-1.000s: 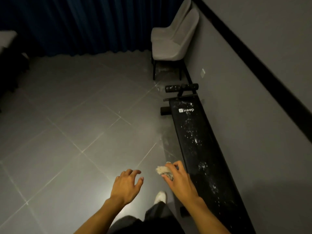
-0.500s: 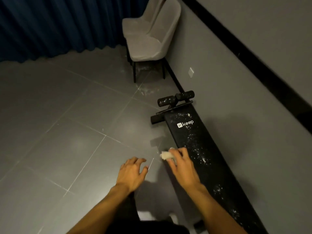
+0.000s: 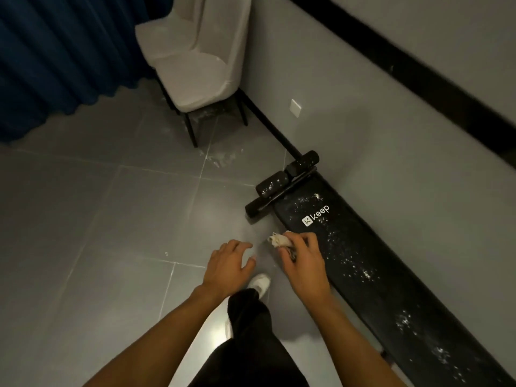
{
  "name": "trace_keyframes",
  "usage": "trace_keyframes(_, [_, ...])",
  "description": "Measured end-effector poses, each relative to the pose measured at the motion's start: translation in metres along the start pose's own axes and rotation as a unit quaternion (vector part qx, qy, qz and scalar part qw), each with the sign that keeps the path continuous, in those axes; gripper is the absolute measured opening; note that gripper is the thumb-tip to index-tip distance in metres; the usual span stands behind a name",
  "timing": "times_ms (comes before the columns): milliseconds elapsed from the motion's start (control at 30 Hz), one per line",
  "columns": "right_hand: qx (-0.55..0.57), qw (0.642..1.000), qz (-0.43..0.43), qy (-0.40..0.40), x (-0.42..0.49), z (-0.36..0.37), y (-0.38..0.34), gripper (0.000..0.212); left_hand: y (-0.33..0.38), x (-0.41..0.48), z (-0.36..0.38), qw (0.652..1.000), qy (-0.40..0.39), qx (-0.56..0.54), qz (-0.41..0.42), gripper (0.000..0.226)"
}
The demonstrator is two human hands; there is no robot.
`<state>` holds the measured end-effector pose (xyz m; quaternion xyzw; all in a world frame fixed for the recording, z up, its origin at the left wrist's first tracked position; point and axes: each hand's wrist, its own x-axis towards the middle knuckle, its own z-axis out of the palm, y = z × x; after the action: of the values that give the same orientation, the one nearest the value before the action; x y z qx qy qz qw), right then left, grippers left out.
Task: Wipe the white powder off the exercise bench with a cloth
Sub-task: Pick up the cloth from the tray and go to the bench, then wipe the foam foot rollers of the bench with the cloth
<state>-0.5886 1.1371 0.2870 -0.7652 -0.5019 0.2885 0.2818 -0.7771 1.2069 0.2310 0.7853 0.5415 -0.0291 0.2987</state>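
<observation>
Head view looks down on a long black padded exercise bench [image 3: 391, 297] with a white "keep" logo [image 3: 315, 215] printed near its far end. White powder [image 3: 365, 273] lies in flecks and small clumps along the pad, thickest around the logo, at mid-length and toward the near right end. The right hand [image 3: 305, 265] hangs over the bench's left edge, just nearer than the logo, its fingers curled round a crumpled pale cloth [image 3: 276, 239] that sticks out to the left of the knuckles. The left hand [image 3: 226, 268] hovers over the floor beside it, fingers spread loosely and holding nothing.

The bench lies low on a grey tiled floor [image 3: 111, 219], right along a grey wall [image 3: 363, 107] that carries a black band [image 3: 418, 71] and a small white wall plate [image 3: 295, 108]. Two stacked pale upholstered chairs [image 3: 195, 71] stand in the far corner, next to a dark blue curtain [image 3: 55, 51]. A white shoe [image 3: 260, 283] and a black trouser leg [image 3: 248, 317] show between the forearms.

The bench's long axis runs from near right to far left, parallel to the wall, and its black foam rollers [image 3: 272, 184] mark the far end.
</observation>
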Motion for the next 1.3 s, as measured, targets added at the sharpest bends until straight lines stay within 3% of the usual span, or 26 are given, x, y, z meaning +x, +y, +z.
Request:
trace_keyframes(167, [0.063,0.997,0.032,0.015,0.068,0.027,0.01,0.037,-0.018,0.082,-0.02,0.996,-0.054,0.069,0.021,0.052])
trace_keyframes(433, [0.075,0.99,0.108,0.055,0.163,0.062,0.047,0.04,-0.039,0.226,-0.027,0.985,-0.108,0.112,0.079,0.062])
trace_keyframes(833, [0.105,0.961,0.214,0.136,0.272,0.167,0.151,0.042,-0.079,0.429,0.064,0.948,-0.162,0.098,0.255,0.111])
trace_keyframes(1033, [0.162,0.954,0.157,0.2,0.313,0.212,0.201,0.046,-0.108,0.459,0.1,0.922,-0.216,-0.006,0.321,0.125])
trace_keyframes(1167, [0.146,0.95,0.064,0.269,0.331,0.222,0.221,0.048,-0.112,0.475,0.114,0.917,-0.161,-0.067,0.359,0.114])
trace_keyframes(1300, [0.094,0.948,-0.059,0.299,0.351,0.232,0.234,0.031,-0.118,0.483,0.128,0.904,-0.125,-0.096,0.396,0.109])
